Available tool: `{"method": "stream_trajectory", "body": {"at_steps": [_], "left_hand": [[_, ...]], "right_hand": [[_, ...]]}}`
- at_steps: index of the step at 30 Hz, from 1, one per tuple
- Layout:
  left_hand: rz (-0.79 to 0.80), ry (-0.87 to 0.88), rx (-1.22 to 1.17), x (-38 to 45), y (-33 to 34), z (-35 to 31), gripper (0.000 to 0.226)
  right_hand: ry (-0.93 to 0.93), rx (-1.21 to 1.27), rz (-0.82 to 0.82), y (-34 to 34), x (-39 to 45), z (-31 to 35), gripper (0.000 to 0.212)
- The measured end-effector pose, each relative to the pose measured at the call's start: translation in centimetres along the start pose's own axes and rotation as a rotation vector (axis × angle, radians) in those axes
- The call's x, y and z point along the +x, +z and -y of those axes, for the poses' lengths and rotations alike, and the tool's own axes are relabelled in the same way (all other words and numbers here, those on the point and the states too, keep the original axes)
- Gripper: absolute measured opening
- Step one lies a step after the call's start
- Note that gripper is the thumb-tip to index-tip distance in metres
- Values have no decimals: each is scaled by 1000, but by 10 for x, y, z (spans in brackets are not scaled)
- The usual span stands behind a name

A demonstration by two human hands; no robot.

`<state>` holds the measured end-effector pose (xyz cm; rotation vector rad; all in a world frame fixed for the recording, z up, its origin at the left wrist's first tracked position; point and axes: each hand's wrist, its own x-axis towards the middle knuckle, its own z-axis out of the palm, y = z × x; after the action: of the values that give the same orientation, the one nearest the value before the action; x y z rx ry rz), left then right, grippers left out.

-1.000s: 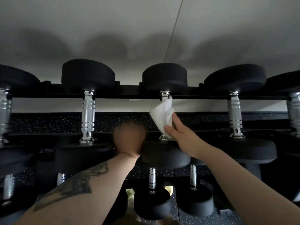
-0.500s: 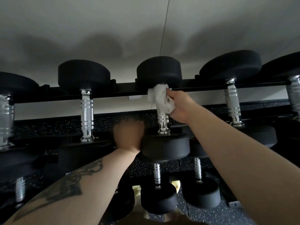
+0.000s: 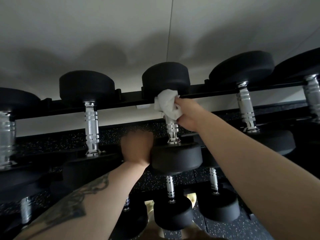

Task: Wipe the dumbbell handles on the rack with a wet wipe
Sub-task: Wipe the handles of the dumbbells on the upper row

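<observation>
The right hand (image 3: 187,115) has its fingers curled around a crumpled white wet wipe (image 3: 167,104), gripping it against the far end of a ribbed chrome dumbbell handle (image 3: 171,129), right under the far black round rubber head (image 3: 165,78) of that dumbbell. The wipe wraps the upper part of the handle; the lower ribbed part and its flared collar stay bare, meeting the near black head (image 3: 176,158).

The left hand (image 3: 136,148) is blurred, so its fingers cannot be made out; it sits just beside the near head, touching its left edge. Its forearm carries a dark tattoo (image 3: 72,205).

The dumbbell lies across a black metal rack (image 3: 131,103), between neighbouring chrome-handled dumbbells: one to the left (image 3: 91,129), one to the right (image 3: 245,110). More dumbbells sit on a lower tier (image 3: 170,189). Behind is a black speckled rubber floor (image 3: 121,130) and a pale wall (image 3: 103,32).
</observation>
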<state>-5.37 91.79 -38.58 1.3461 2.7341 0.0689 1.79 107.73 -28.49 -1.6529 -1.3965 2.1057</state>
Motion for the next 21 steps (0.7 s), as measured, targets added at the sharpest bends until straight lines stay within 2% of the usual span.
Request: {"method": "stream_trajectory", "body": {"at_steps": [2,6,9,10,13,15,16,17,19,21], "left_hand": [[21,7,3,-1,-1,-1,48],[0,10,27,-1,-2,-1,39],[-8,36,14,-2,3,0,19],[-5,38,8,-2,3,1,19],[-9,29,15,0,5,1,38],[-29,22,-2,0,4,0,43],[-41,18,-19,0,4,-1,45],[-51,13,-37,0,3,-1,49],[-44,1,-60,-1,3,-1,57],[-45,-7,-64,-1,2,-1,59]], "right_hand": [[-46,-177,-17,-4,-9,-11,34],[-308,-728,-155,8,-19,-14,37],[-261,-864,-225,24,-1,3,45],[-255,-915,-221,27,1,7,45],[-238,-1164,-234,29,-11,4,42],[-300,-1230,-273,21,-20,-3,45],[-307,-1187,-271,14,-18,-4,41],[-280,-993,-251,8,-16,-4,31],[-142,-371,-214,7,-12,-1,25],[41,62,-180,13,-6,3,27]]}}
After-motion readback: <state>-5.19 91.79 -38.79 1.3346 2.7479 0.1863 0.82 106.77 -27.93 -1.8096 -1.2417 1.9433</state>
